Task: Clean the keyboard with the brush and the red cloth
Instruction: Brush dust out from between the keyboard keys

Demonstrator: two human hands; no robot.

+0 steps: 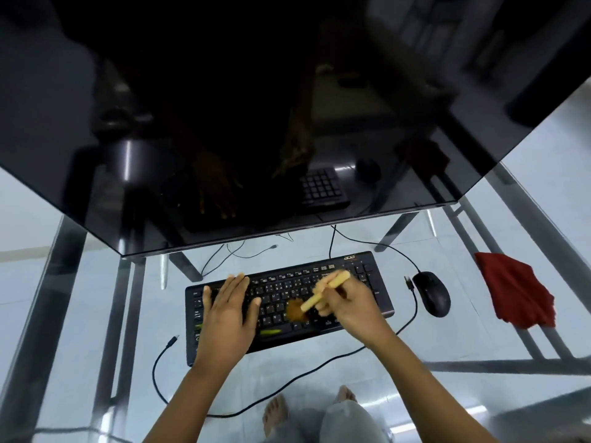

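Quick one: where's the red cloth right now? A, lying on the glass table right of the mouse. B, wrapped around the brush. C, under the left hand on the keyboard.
A: the red cloth lies untouched on the glass table, right of the mouse.

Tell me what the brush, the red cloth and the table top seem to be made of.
The brush has a pale matt handle, likely wood or bamboo, and soft brown bristles of unclear fibre. The red cloth looks like matt fabric: it lies in soft creases. The table top is clear, glossy glass: feet show through it.
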